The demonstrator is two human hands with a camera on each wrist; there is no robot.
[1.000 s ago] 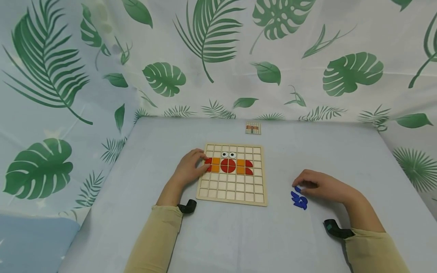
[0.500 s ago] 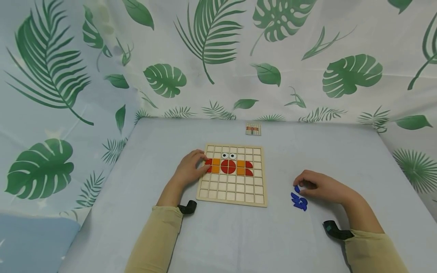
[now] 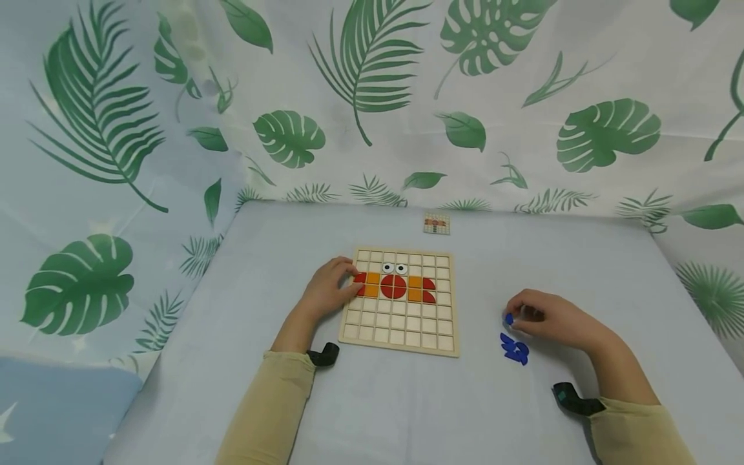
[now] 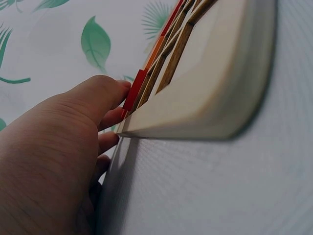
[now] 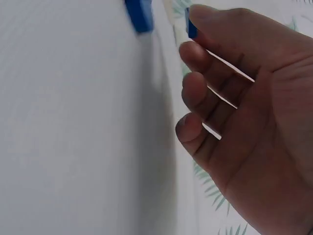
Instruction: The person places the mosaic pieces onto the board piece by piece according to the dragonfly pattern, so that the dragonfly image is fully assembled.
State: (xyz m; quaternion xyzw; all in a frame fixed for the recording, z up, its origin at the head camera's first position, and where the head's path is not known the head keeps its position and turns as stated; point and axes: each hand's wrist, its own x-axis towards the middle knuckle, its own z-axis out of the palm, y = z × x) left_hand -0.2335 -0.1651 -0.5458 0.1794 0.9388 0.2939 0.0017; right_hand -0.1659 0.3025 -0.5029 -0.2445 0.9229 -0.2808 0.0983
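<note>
A wooden grid board point(image 3: 399, 335) lies on the table, carrying orange squares, red rounded pieces and two eye pieces point(image 3: 401, 268). My left hand point(image 3: 328, 287) rests at the board's left edge, thumb and fingertips on the red pieces point(image 4: 134, 90) there, thumb and index finger apart. To the right of the board, my right hand point(image 3: 552, 316) pinches a small blue piece point(image 3: 509, 319) between thumb and index finger; in the right wrist view the thumb partly hides this piece point(image 5: 191, 25). Several more blue pieces point(image 3: 515, 349) lie in a loose pile just below that hand.
A small card point(image 3: 436, 223) with a matching grid picture lies behind the board, near the table's back edge. Leaf-printed cloth point(image 3: 401, 155) hangs behind and on both sides. Pale cloth covers the table point(image 3: 372, 407).
My right hand has drawn one blue piece slightly up and away from the pile. The left hand stays on the board's edge. The head view has shifted a little.
</note>
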